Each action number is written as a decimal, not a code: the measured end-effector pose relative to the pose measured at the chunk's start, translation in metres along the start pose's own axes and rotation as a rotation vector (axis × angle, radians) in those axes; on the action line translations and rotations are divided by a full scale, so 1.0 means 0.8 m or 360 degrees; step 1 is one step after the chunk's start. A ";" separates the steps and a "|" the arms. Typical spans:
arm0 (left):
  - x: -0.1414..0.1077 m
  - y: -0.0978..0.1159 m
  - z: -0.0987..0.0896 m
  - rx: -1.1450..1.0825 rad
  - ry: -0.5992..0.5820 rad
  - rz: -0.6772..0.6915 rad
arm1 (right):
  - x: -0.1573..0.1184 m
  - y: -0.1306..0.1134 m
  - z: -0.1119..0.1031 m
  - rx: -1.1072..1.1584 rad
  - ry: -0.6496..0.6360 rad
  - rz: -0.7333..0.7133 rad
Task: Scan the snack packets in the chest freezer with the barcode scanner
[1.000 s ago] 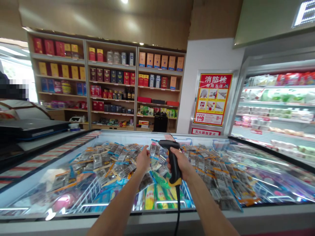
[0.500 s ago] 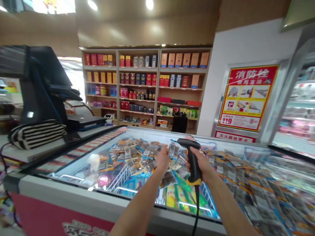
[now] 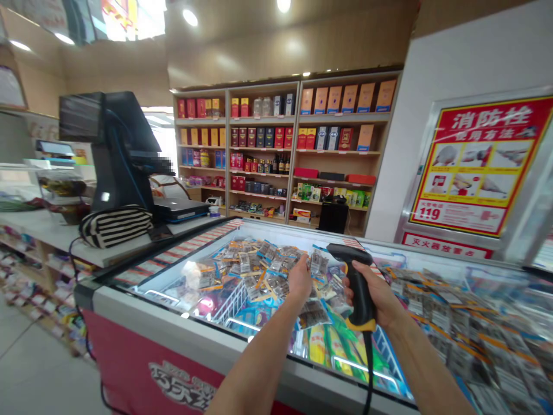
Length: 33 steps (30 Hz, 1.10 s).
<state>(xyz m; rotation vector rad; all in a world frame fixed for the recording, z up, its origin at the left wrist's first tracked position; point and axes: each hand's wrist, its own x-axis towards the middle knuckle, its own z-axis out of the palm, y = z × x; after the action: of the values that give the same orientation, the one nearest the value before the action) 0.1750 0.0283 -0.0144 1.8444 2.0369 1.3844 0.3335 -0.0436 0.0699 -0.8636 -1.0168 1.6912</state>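
Note:
My right hand is wrapped round a black and yellow barcode scanner, its head pointing left and its cord hanging down. To its left, my left hand is closed on a small clear snack packet with a blue edge. That packet stands upright in front of the scanner's head. Beneath both hands, many similar snack packets lie in a loose heap on the glass top of a chest freezer. Fingertips of my left hand are partly hidden.
More snack packets cover the right side. Under the glass are yellow and green packages. At the left stand a checkout screen, a striped pouch and a closed laptop. Behind are shelves of boxes.
My view has turned left, so the scene sits further right and more of the left counter shows. Both hands keep their holds on the scanner and the packet.

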 end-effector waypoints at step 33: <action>0.031 0.015 -0.004 0.0375 -0.0482 -0.0682 | -0.006 0.006 -0.027 -0.0151 0.0179 0.0067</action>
<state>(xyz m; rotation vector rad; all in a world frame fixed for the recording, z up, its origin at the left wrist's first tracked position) 0.1755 0.0459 0.0075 1.4482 2.3164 0.7391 0.3524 -0.0441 0.0574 -1.0367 -1.0145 1.6205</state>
